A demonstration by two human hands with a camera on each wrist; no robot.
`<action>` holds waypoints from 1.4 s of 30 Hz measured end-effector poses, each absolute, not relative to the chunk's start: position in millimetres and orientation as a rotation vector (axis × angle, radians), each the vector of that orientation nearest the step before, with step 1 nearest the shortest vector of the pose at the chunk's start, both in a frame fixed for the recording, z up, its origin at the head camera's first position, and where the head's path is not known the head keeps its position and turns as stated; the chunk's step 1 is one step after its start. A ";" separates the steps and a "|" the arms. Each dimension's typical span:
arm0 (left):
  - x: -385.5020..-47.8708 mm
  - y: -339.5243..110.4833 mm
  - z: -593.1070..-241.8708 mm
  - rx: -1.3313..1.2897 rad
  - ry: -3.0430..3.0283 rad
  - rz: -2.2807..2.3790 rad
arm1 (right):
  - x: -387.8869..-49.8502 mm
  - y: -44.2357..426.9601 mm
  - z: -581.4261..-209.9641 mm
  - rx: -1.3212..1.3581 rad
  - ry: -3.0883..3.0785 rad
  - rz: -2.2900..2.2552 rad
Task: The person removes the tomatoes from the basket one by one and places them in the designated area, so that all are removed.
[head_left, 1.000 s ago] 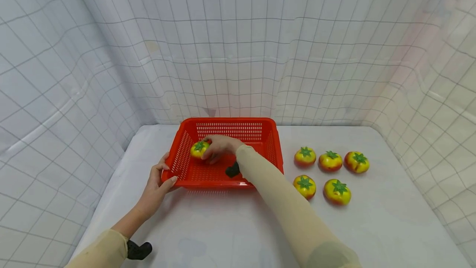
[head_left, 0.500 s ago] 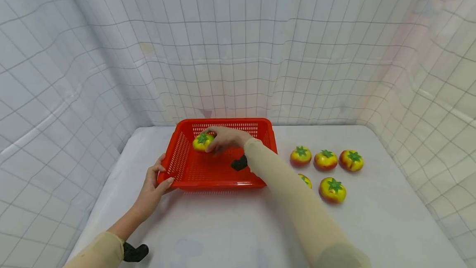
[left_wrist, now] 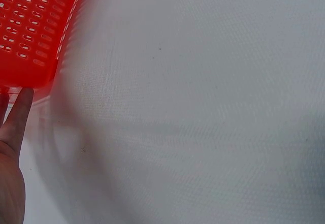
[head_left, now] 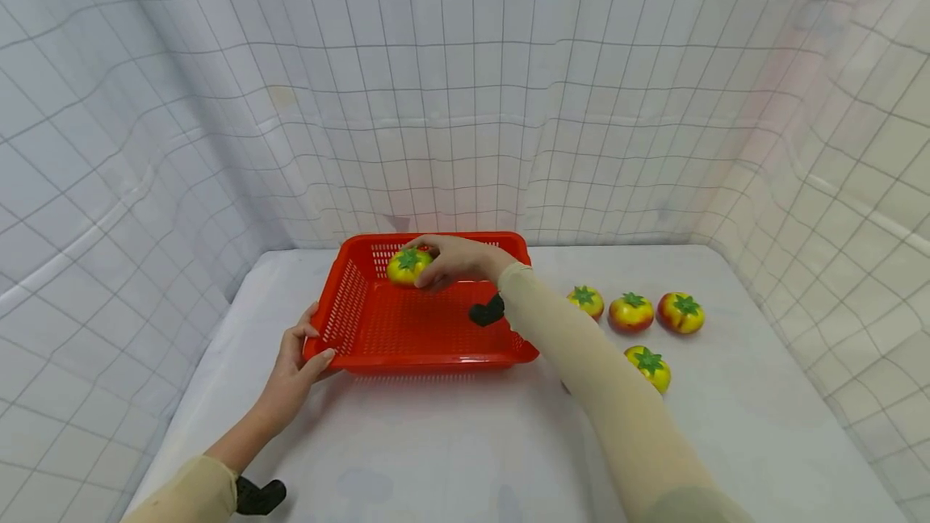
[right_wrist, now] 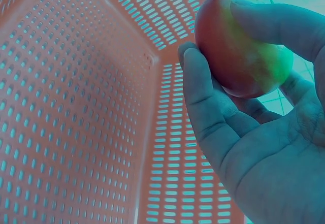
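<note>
A red perforated plastic basket (head_left: 436, 363) stands on the white-covered table. At its near left corner my left hand (head_left: 291, 374) grips the rim, thumb over the edge; part of that hand (left_wrist: 10, 168) and the basket's side (left_wrist: 30, 36) appear in the left wrist view. My right hand (head_left: 465, 259) holds a yellow-and-red tomato (head_left: 405, 267) with a green star-shaped top, above the basket's back left part. In the right wrist view the tomato (right_wrist: 223, 46) is between thumb and curled fingers, with the basket floor (right_wrist: 71, 107) beyond. No other tomato shows in the basket.
Several similar tomatoes, one of them (head_left: 630, 313) in the back row, lie on the table right of the basket. My right sleeve (head_left: 603, 370) passes over that side and partly hides some. Gridded white curtains (head_left: 465, 103) enclose the back and sides.
My right hand has raised the tomato from the basket's floor and carried it slightly right and back. My left hand has kept its grip on the rim.
</note>
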State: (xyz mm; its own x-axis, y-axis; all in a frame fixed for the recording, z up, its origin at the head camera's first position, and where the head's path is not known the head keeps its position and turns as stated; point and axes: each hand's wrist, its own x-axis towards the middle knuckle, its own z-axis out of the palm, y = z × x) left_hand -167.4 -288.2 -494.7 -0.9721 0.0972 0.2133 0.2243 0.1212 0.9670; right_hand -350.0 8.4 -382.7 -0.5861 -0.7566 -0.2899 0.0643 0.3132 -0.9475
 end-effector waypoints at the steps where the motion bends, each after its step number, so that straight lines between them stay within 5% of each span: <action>1: -167.7 -288.3 -494.8 -0.327 -2.281 -1.989 | -349.6 10.5 -381.6 -0.628 1.814 -1.359; 42: -169.1 -290.7 -496.2 -0.324 -2.332 -1.954 | -337.5 106.0 -364.4 -0.678 1.931 -1.285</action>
State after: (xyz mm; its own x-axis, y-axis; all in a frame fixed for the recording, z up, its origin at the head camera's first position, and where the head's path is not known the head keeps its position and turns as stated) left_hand -169.1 -290.7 -496.2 -0.9742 0.1090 0.1978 0.2138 0.1633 0.9631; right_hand -337.5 106.0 -364.4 -0.6110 -0.7446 -0.2686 -0.0396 0.3676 -0.9291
